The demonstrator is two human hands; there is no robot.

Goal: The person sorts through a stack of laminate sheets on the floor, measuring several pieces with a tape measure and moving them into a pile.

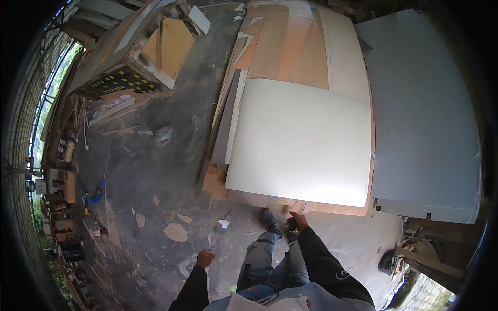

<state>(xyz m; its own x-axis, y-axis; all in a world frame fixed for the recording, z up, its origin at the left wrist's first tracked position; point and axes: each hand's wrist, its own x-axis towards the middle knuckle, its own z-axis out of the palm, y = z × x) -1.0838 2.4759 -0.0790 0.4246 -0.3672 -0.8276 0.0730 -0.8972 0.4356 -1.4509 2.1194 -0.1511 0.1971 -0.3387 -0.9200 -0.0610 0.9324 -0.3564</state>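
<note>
1. Garment front, pale blue (324, 296): nearest the camera, at the head view's lower edge.
2. Right hand (298, 221): just beside the near edge of the board stack (337, 209); fingers curled around a small dark object (293, 227), its kind too small to tell.
3. Left hand (205, 258): above the concrete floor (171, 181), well apart from the boards; fingers curled, contents, if any, cannot be told.
4. White sheet panel (301, 142): flat on top of the board stack, ahead of both hands.
5. Hazard, slipping: the white sheet panel could slide if pushed, its face looking smooth and the boards beneath lying unevenly.
6. Hazard, tripping: a foot could catch the white scrap (223, 223), or skid on the crumpled clear plastic (164, 136).
7. Hazard, dropping: a loose grip could let the small dark object fall near the feet.
8. Count: white sheet panel, one; grey panel (425, 119), one, right of the stack; crumpled clear plastic, one; white scrap, one; small dark object, one; hands, two; stacked boards, several, overlapping too much for a total.
</note>
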